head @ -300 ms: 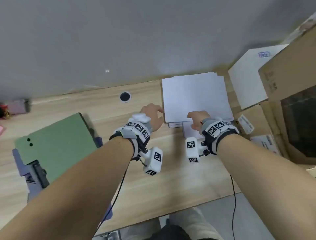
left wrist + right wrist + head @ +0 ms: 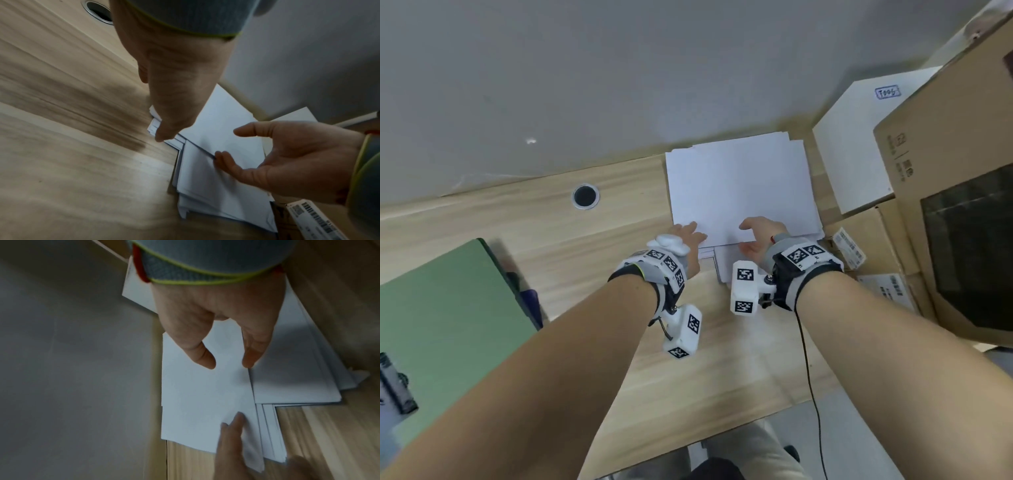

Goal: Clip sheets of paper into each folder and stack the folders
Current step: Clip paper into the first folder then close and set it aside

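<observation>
A stack of white paper (image 2: 739, 185) lies at the back of the wooden desk (image 2: 722, 370), its sheets fanned out at the near edge (image 2: 205, 191). My left hand (image 2: 690, 234) rests at the stack's near left corner, fingers (image 2: 232, 434) flat on the top sheet and thumb (image 2: 164, 136) at the corner's edge. My right hand (image 2: 756, 236) is at the near edge, fingertips (image 2: 224, 160) against the edge of the top sheets, thumb (image 2: 246, 129) spread above the paper. A green folder (image 2: 448, 308) lies shut at the left.
Under the green folder lies a lilac folder with a black clip (image 2: 397, 387). A cable hole (image 2: 585, 196) sits near the wall. A white box (image 2: 859, 144) and cardboard boxes (image 2: 945, 164) crowd the right side. A black cable (image 2: 811, 377) hangs off the desk's front edge.
My right hand's thumb has spread out over the paper while its fingers stay at the near edge. The left hand stays at the stack's corner.
</observation>
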A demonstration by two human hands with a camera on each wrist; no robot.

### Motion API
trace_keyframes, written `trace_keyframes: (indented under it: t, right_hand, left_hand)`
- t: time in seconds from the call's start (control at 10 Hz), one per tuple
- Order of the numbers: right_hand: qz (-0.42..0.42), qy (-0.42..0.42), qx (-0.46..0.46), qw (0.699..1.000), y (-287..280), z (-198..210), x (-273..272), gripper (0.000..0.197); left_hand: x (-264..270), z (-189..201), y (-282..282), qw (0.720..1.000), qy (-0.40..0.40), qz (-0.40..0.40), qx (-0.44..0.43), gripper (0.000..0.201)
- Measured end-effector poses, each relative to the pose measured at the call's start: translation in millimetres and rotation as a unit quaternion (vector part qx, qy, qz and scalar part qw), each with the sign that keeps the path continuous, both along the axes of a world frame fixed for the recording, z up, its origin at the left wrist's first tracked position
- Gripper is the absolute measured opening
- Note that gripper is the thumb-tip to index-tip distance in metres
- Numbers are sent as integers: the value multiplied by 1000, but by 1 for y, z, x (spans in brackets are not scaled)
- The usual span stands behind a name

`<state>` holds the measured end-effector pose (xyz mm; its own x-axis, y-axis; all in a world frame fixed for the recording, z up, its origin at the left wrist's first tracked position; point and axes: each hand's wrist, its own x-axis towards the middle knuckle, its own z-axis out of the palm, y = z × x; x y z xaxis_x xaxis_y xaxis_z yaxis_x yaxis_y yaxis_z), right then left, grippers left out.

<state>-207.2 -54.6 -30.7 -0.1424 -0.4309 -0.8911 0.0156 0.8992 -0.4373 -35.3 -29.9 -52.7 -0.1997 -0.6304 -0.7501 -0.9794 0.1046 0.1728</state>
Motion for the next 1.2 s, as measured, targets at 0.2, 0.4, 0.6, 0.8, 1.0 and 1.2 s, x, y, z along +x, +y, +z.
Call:
trace_keyframes:
  t: [0.2, 0.4, 0.6, 0.8, 1.0, 1.2]
  right_hand:
    - [-26, 37, 65, 997, -11, -7, -8, 30]
    - [-26, 47, 52, 997, -14, -20, -8, 27]
    - [-20, 27, -91, 995, -16, -8, 6, 8]
    - [241, 46, -236, 940, 8, 50, 21, 20]
    - [512, 134, -302, 793, 13, 105, 67, 37]
    - [397, 46, -381, 834, 3, 114, 101, 29]
  left_hand:
    - [-3, -3, -3, 1000, 18, 6, 7, 73]
    - [3, -3, 1, 998, 56, 20, -31, 69]
    - [19, 22, 5, 958, 157, 215, -107, 49]
    - [89, 79, 11, 863, 222, 412, -192, 57]
    - [158, 125, 38, 774, 315, 530, -143, 72]
    - [183, 144, 64, 697, 333, 590, -237, 54]
